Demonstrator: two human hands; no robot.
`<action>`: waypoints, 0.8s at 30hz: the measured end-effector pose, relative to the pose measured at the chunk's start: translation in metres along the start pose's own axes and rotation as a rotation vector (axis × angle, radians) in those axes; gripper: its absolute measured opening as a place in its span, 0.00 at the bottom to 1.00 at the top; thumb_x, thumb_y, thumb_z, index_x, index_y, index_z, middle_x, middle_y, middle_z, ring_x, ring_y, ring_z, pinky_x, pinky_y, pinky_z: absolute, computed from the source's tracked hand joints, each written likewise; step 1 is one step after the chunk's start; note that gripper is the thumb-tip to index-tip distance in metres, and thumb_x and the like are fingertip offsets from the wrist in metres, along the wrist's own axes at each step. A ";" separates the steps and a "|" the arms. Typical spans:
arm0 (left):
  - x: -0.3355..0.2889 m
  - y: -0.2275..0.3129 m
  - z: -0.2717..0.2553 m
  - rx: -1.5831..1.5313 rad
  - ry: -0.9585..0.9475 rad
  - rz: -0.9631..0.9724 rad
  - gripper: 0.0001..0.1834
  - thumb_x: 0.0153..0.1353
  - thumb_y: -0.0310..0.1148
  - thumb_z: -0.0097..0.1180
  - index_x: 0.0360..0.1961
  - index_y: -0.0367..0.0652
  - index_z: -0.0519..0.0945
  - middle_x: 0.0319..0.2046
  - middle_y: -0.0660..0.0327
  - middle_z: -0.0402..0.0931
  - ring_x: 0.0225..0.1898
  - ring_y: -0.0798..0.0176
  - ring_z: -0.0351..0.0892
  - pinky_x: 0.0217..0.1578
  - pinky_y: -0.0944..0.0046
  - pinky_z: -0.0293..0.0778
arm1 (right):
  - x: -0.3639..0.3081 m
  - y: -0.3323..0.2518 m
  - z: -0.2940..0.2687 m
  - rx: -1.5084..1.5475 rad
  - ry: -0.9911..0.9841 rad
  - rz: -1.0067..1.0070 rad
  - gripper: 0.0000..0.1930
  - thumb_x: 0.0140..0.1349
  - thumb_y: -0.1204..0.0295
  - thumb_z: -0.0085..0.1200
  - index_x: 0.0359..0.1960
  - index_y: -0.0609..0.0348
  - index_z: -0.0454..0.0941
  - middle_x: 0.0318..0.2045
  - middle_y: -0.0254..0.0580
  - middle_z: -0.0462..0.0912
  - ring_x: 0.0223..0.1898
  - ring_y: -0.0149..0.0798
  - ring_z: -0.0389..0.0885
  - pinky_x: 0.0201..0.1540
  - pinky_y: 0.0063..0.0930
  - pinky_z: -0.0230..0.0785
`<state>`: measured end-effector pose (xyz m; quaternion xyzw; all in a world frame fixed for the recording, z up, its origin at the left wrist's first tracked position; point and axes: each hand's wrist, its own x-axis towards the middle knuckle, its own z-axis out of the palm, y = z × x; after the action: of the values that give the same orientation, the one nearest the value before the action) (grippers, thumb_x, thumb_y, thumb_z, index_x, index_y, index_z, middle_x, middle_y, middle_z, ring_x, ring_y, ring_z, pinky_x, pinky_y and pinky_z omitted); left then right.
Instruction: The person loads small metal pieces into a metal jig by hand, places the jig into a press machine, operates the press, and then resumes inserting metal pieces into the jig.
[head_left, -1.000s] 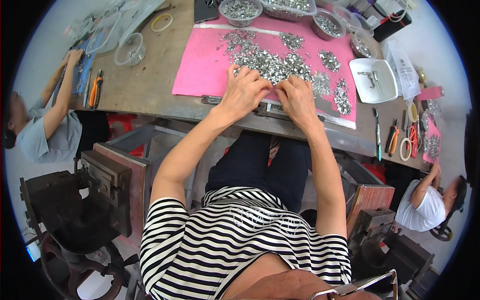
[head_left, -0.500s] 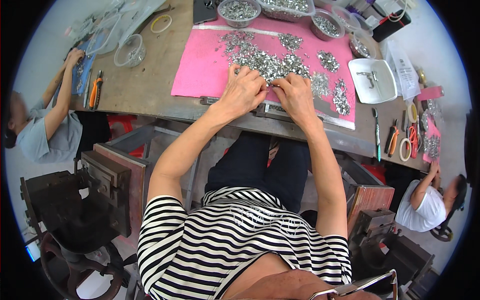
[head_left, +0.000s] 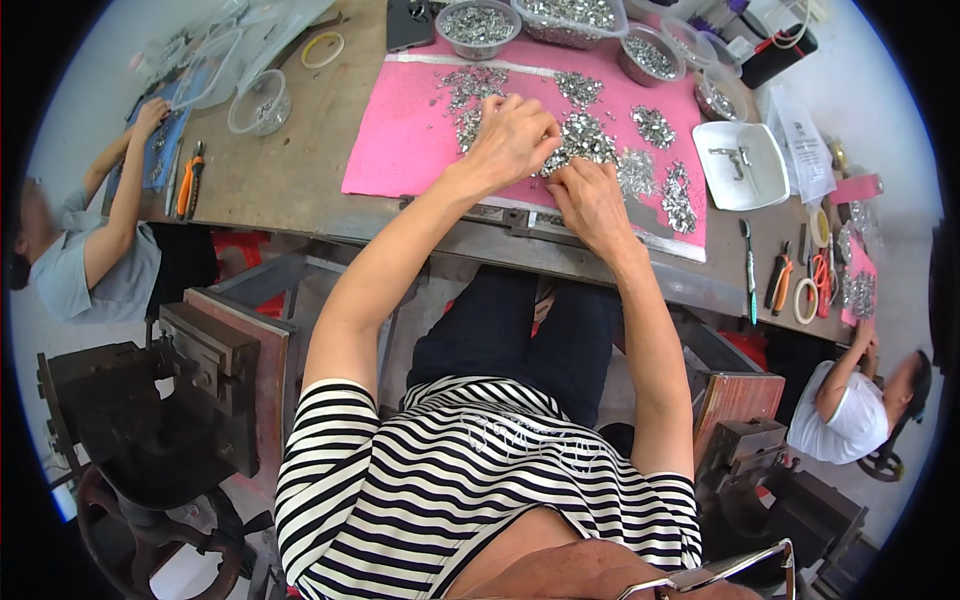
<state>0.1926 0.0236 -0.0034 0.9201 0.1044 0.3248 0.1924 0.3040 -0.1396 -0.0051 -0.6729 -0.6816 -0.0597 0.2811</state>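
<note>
My left hand (head_left: 512,140) is over the main pile of small shiny metal pieces (head_left: 585,140), its fingers curled and bent down toward them. Whatever sits under its fingertips is hidden. Closer to the table edge, my right hand (head_left: 592,203) has its thumb and forefinger pressed together at the pile's near side; anything between them is too small to name. Both hands are above a pink mat (head_left: 400,130). Smaller heaps of the metal pieces (head_left: 655,127) lie around the main pile, mostly to the right.
Clear tubs of metal pieces (head_left: 477,45) stand along the back. To the right are a white tray (head_left: 712,185) with a few metal parts, a toothbrush (head_left: 750,270) and orange-handled pliers (head_left: 780,278). More pliers (head_left: 191,185) lie left. Two other people work at either side.
My left hand has moved up and slightly right, farther over the pile. My right hand has dropped a little toward the table edge, and the two hands are no longer level.
</note>
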 end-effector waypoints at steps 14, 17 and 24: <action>-0.056 0.020 -0.019 0.013 -0.060 -0.057 0.06 0.60 0.38 0.66 0.36 0.50 0.88 0.32 0.65 0.77 0.44 0.57 0.73 0.57 0.48 0.58 | -0.001 -0.006 -0.001 0.007 0.003 0.068 0.10 0.62 0.76 0.60 0.44 0.54 0.86 0.30 0.38 0.78 0.36 0.42 0.78 0.43 0.37 0.63; -0.057 0.020 -0.019 0.023 -0.091 -0.063 0.06 0.60 0.38 0.67 0.36 0.51 0.87 0.31 0.65 0.77 0.43 0.59 0.73 0.55 0.49 0.58 | -0.004 -0.003 -0.005 0.073 0.020 0.050 0.10 0.62 0.76 0.59 0.45 0.54 0.86 0.30 0.39 0.77 0.36 0.42 0.78 0.43 0.37 0.62; -0.055 0.012 -0.023 0.051 -0.027 -0.032 0.03 0.56 0.32 0.65 0.30 0.48 0.84 0.28 0.66 0.77 0.40 0.59 0.75 0.55 0.46 0.59 | -0.006 -0.007 -0.007 0.044 0.023 0.070 0.11 0.62 0.76 0.60 0.45 0.53 0.86 0.30 0.38 0.77 0.34 0.41 0.77 0.43 0.36 0.62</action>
<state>0.1365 0.0021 -0.0122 0.9272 0.1246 0.3065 0.1753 0.2987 -0.1486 -0.0001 -0.6892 -0.6557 -0.0427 0.3054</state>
